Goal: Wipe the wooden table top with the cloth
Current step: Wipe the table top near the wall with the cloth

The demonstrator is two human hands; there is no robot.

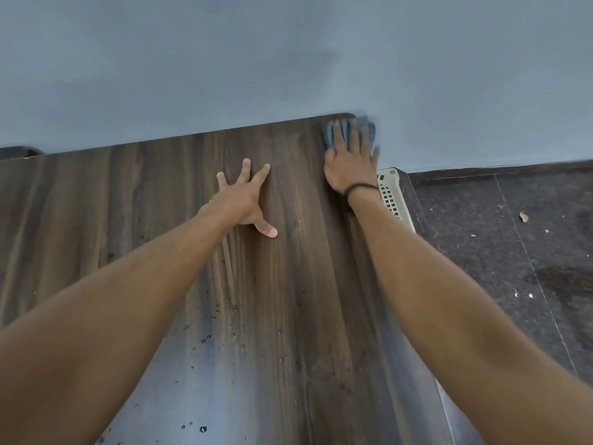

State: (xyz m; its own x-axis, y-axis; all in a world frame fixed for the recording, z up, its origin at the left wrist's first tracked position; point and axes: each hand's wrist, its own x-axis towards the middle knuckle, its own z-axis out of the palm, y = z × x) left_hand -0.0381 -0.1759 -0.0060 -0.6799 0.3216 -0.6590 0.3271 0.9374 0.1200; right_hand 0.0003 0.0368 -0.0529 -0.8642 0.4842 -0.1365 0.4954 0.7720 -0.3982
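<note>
View from above of a dark brown wooden table top point(288, 284) with streaky grain, its far edge against a plain blue-grey wall point(288, 59). A small, crumpled blue cloth point(330, 136) lies on the table top's far right corner. The right hand point(351, 165) lies flat over it, fingers straight and slightly spread, pressing rather than gripping; blue fabric shows between and beyond the fingers. A thin black band point(359, 187) circles that wrist. The left hand point(240, 200) rests palm down near the middle of the table top, fingers fanned wide and thumb out, holding nothing.

The cloth looks soft, light and limp. It should bunch under the palm, and a flat hand pressing on its middle probably steers it better than a pinch at one edge.

Small water droplets point(205, 340) dot the near part of the table top, so wiping appears unfinished there.

Just beyond the table top's right edge sits a cream perforated plastic basket point(391, 194), mostly hidden; its contents cannot be seen. Further right is a dark speckled floor point(513, 252) with scattered scraps.
</note>
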